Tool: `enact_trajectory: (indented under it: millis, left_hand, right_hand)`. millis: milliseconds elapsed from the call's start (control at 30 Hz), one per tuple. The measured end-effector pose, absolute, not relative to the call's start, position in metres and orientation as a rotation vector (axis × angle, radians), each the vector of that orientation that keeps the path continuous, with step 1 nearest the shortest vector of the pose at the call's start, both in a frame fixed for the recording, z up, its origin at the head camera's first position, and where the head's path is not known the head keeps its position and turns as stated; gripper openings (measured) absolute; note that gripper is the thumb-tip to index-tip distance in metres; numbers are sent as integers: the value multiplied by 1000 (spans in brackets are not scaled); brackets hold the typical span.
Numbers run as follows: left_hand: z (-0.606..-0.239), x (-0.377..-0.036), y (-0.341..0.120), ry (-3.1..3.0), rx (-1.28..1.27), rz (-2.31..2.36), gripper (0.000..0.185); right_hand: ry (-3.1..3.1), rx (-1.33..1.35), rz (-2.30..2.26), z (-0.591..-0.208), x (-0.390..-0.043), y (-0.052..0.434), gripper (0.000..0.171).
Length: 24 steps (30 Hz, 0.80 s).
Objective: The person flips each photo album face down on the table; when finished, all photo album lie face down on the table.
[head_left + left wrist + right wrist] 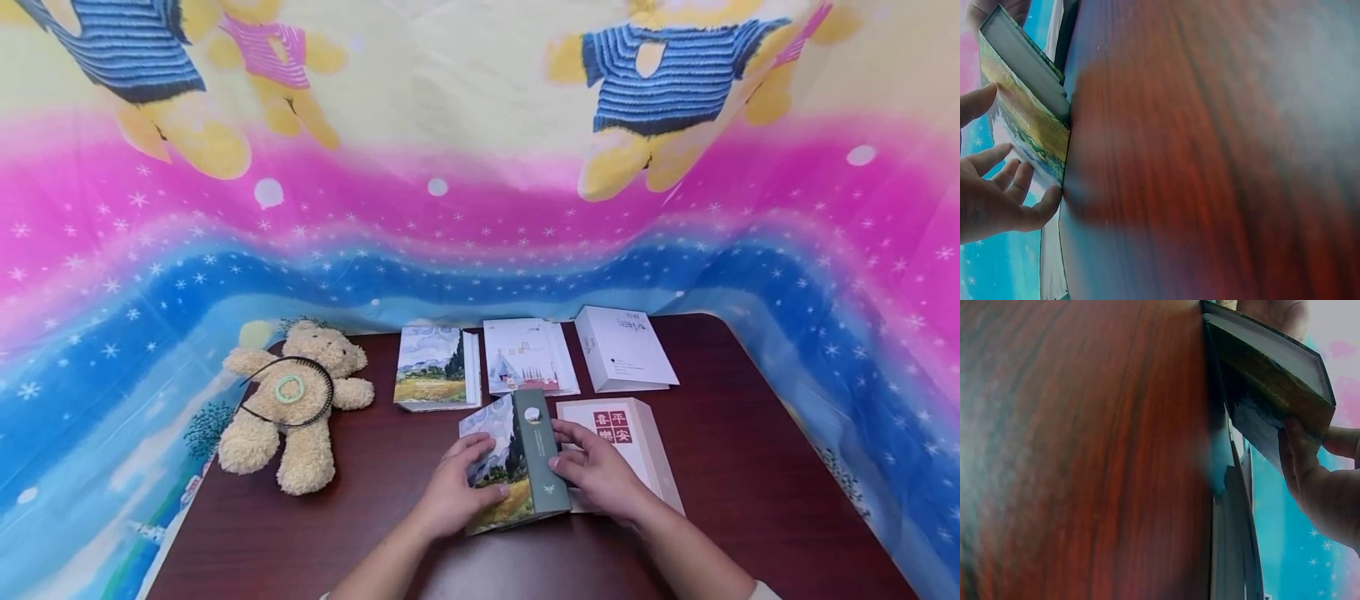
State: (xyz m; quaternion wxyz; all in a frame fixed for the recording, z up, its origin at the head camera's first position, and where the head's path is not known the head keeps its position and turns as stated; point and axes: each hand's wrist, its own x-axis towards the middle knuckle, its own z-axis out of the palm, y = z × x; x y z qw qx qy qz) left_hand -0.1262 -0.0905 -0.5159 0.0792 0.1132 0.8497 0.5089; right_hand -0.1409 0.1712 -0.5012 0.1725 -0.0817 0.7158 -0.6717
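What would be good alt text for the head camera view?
Both hands, left hand and right hand, hold a landscape-painting box on a dark wooden table. Behind lie more boxes and, left, a teddy bear wearing a black headband.

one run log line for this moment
left hand: holds painted box | right hand: grips its green band | box: on table

The head view looks down over the table (750, 467); both wrist views skim it closely, sharing the painted box (517, 458).
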Motion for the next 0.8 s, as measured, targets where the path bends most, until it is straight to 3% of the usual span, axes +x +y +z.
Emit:
enact_trajectory:
  millis: [800]
  left_hand:
    - [-515, -129, -117, 2558, 366, 1426, 70]
  right_hand:
    - [2009, -220, -1818, -517, -146, 147, 63]
